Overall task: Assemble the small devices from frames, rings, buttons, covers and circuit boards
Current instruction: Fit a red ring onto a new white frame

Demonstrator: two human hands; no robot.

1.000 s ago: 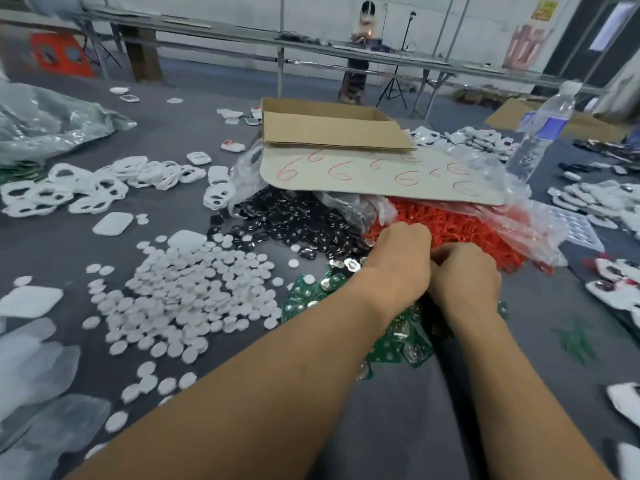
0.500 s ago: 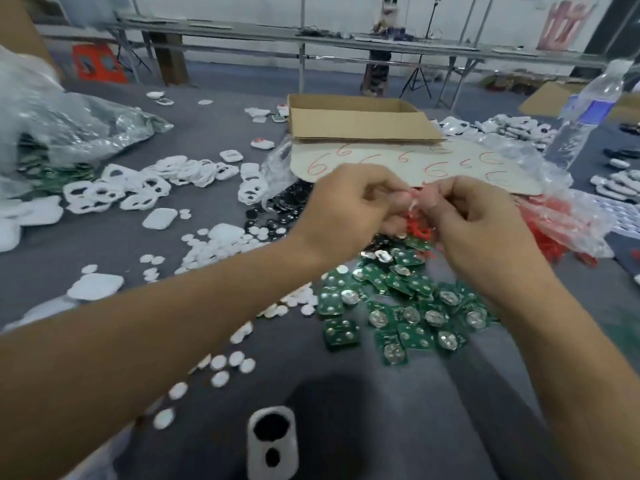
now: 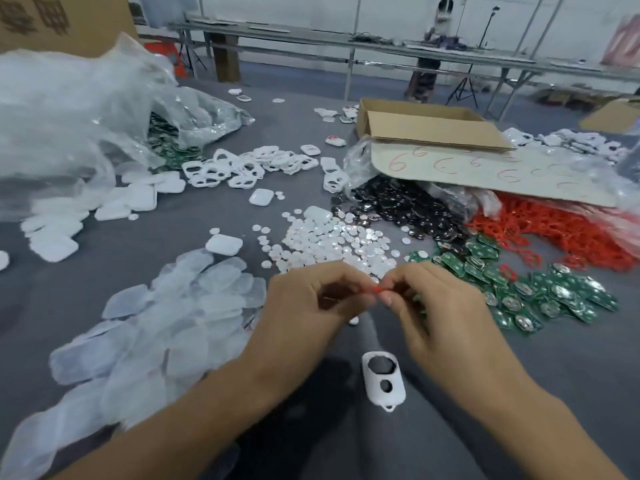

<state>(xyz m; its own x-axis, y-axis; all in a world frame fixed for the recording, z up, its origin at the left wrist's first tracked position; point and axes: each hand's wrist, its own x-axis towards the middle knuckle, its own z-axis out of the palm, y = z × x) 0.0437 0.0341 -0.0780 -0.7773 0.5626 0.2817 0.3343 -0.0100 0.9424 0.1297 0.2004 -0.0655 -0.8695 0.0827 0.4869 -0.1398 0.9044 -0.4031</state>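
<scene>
My left hand (image 3: pixel 311 303) and my right hand (image 3: pixel 436 313) meet above the grey table, and both pinch a small red ring (image 3: pixel 377 289) between their fingertips. Below them lies a white frame (image 3: pixel 382 381) with two holes, flat on the table. Beyond my hands sit a heap of white round buttons (image 3: pixel 332 240), black buttons (image 3: pixel 405 209), red rings (image 3: pixel 561 233) and green circuit boards (image 3: pixel 540 292). Translucent covers (image 3: pixel 166 327) lie at the left.
More white frames (image 3: pixel 242 164) lie further back. A cardboard box (image 3: pixel 429 124) rests on a card marked with red sixes. A big plastic bag (image 3: pixel 69 126) with boards fills the far left. A person stands at the far benches.
Both hands have pulled back from the red ring heap toward me, holding a red ring. The view has shifted left and down, bringing the white frame and the covers into view.
</scene>
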